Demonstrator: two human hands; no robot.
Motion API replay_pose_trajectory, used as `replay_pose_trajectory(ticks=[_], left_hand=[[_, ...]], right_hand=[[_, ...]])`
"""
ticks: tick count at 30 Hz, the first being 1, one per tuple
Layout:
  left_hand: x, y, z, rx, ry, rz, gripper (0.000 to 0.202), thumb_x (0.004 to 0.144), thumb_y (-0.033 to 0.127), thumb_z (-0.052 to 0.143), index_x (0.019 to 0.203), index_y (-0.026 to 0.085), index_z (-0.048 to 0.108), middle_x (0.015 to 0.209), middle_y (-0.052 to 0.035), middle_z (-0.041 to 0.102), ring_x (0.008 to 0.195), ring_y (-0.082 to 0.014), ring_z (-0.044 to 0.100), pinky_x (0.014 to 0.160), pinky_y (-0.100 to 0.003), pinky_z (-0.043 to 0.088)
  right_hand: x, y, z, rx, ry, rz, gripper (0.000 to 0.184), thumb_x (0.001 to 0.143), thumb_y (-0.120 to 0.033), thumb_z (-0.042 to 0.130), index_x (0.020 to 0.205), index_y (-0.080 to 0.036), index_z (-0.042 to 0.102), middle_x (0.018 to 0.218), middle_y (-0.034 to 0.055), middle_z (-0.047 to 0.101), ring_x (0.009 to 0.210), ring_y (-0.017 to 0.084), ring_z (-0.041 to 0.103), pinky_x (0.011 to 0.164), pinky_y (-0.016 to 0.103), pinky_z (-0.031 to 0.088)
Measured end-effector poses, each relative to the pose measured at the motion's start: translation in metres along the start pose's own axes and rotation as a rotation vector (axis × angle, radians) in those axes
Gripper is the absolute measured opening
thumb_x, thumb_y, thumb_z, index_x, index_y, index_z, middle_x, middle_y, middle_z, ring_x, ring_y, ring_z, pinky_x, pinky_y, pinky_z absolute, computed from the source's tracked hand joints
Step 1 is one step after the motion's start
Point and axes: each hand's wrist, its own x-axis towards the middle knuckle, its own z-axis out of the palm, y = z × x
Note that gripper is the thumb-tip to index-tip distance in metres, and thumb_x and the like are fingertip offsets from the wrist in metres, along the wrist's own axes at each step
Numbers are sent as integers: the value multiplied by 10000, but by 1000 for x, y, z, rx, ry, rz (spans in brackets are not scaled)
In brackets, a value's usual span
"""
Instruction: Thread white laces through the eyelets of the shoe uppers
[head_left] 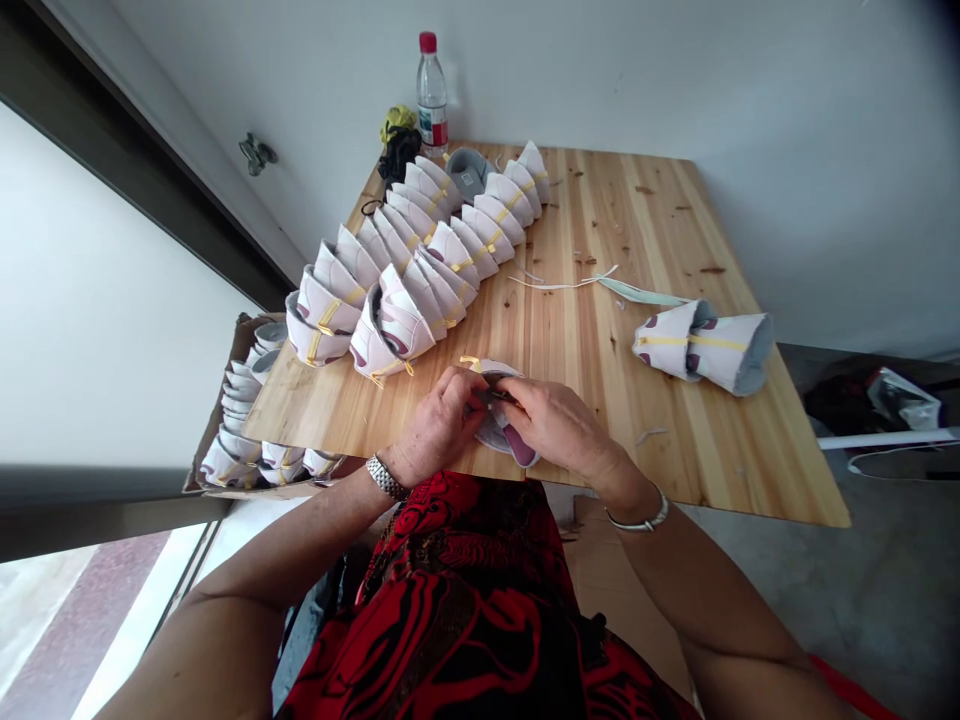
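Observation:
A pale shoe upper (520, 447) with a purple patch and a yellow ribbon loop lies at the table's near edge, partly hidden under both hands. My left hand (441, 420) pinches its edge from the left. From the right, my right hand (561, 425) bends its closed fingers over the opening, meeting the left fingertips. Something small and dark shows between the fingers, too hidden to name. Two nested rows of similar uppers (397, 325) with yellow ribbons stretch back on the left. Two more uppers (724, 350), one tucked into the other, lie to the right.
Thin white strips (637, 292) and scraps lie on the wooden table (600, 230). A red-capped bottle (432, 100) stands at the back beside a black and yellow bundle (397, 145). Below left, a cardboard box (238, 400) holds several uppers. The wall (570, 70) borders the table's back.

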Motion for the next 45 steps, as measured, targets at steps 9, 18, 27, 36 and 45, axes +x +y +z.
replay_pose_trajectory(ticks=[9, 18, 27, 36, 45], left_hand=[[-1, 16, -12, 541, -18, 76, 133, 941, 282, 657, 1061, 238, 622, 1264, -91, 635, 1231, -304, 539, 972, -510, 413], [31, 10, -16, 606, -317, 159, 118, 941, 266, 630, 910, 164, 679, 1123, -82, 669, 968, -234, 600, 888, -407, 479], [37, 0, -10, 449, -272, 76, 144, 932, 180, 522, 870, 149, 649, 1067, -105, 614, 937, -201, 579, 717, -302, 540], [49, -6, -24, 342, -248, 101, 83, 852, 156, 616, 825, 148, 693, 1043, -81, 616, 845, -161, 607, 737, -283, 546], [56, -7, -28, 362, -260, 116, 91, 821, 142, 622, 765, 152, 693, 1040, -76, 626, 818, -151, 600, 725, -282, 544]], right_hand=[[4, 12, 11, 22, 41, -58, 183, 975, -259, 570, 996, -226, 748, 997, 40, 782, 878, 194, 710, 721, 290, 438], [2, -1, 21, -75, 127, 172, 177, 934, -299, 562, 890, -211, 709, 867, 67, 771, 760, 221, 691, 596, 306, 352], [3, -4, 21, -100, 123, 197, 172, 946, -298, 540, 941, -225, 696, 882, 58, 770, 723, 207, 667, 571, 299, 319], [-6, -1, 34, -210, 170, 31, 269, 1016, -268, 484, 1085, -291, 743, 983, 46, 717, 796, 185, 655, 578, 296, 329], [-12, -2, 36, -328, 146, -44, 334, 999, -206, 491, 1278, -271, 662, 1035, 91, 694, 799, 198, 663, 580, 307, 405]])
